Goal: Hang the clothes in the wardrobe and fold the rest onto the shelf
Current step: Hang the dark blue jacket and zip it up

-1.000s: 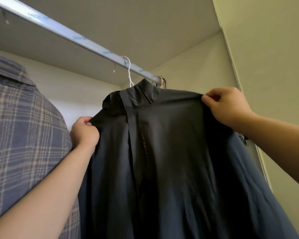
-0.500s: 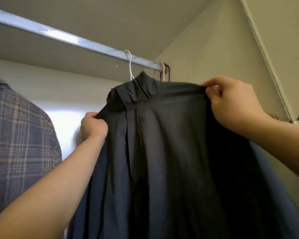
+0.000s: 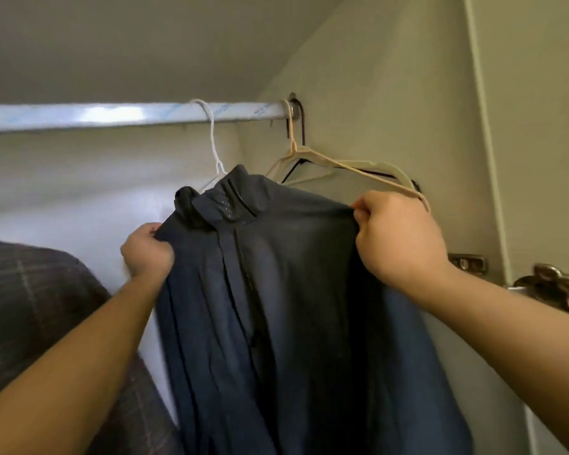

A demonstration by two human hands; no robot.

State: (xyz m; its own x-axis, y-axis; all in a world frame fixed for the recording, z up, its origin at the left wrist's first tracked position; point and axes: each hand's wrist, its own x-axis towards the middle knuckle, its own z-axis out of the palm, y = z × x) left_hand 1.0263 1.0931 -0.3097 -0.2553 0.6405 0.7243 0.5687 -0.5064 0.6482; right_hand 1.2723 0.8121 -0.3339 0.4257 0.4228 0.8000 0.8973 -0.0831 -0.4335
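Head view: over the last second our left hand (image 3: 147, 252) and right hand (image 3: 398, 238) keep pinching the shoulders of the dark jacket (image 3: 276, 290), hung on the white hanger (image 3: 212, 139) over the rod (image 3: 112, 114); only the framing swung toward the empty hangers (image 3: 342, 167), so we judge it's hung, just being squared.

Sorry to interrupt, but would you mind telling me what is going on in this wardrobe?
A person is hanging a dark jacket in the wardrobe. Its white hanger is hooked over the rail, and the left hand and right hand each grip one shoulder of the jacket. A plaid shirt hangs to the left, and an empty beige hanger sits at the rail's right end.
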